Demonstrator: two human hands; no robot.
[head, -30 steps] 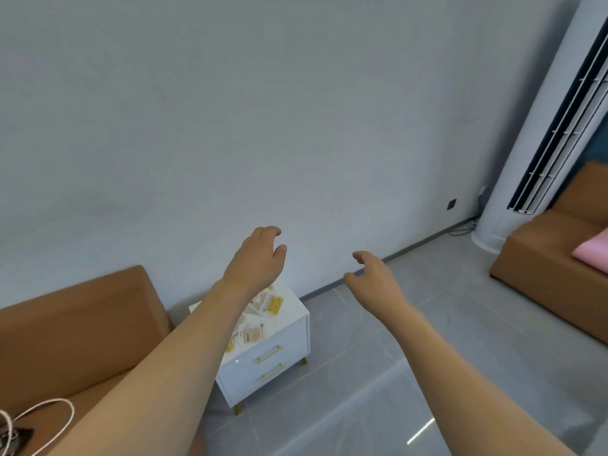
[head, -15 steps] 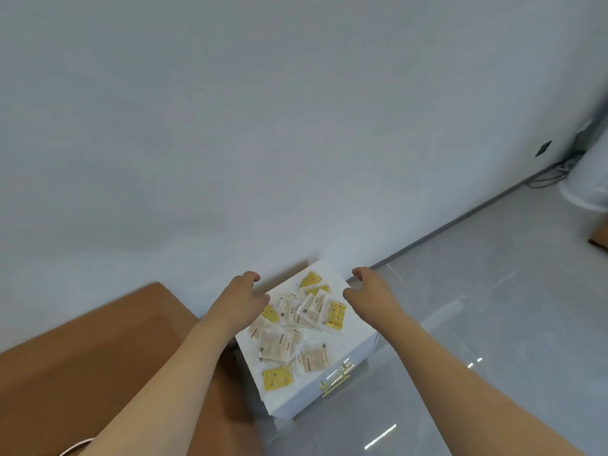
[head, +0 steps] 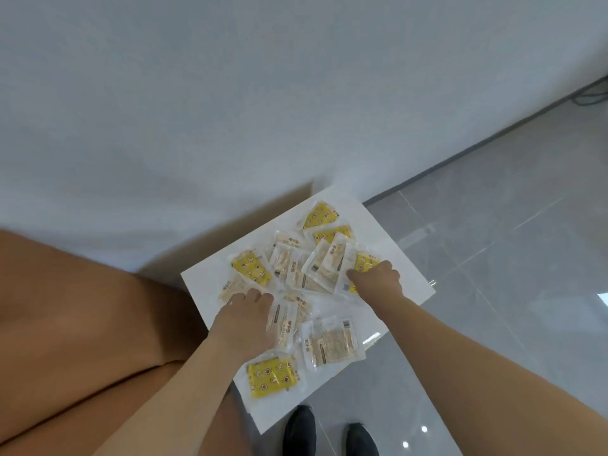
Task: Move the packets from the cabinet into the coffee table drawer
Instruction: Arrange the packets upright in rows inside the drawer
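A: Both hands have dropped onto the cabinet top since half a second ago, and the camera has tipped down, so the white cabinet point(head: 378, 222) now fills the middle of the view.

B: How far along is the job, would you say?

A: Barely begun, I judge. The packets point(head: 296, 278) lie scattered all over the cabinet top, yellow ones and pale ones, several overlapping. None looks lifted. No coffee table or drawer is in view, so nothing shows as delivered.

B: Take me across, left first.

A: At the far left is a brown sofa point(head: 72, 324), right against the cabinet's left edge. Then the left hand point(head: 245, 319), palm down, fingers spread flat on pale packets near that left edge. A yellow packet point(head: 251, 268) lies just beyond its fingertips, and another yellow one point(head: 271, 376) sits at the near corner, just beside the wrist.

B: Is it gripping anything?

A: It looks like it is pressing or raking, not closed around a packet. The fingertips are partly hidden, so I can't say for sure.

B: And the right?

A: The right hand point(head: 378, 278) sits toward the right edge, fingers curled down onto the central heap, touching a pale packet and covering part of a yellow one. Whether it has pinched one, I cannot tell. Two dark shoes point(head: 299, 429) stand on the grey floor point(head: 493, 291) by the near edge.
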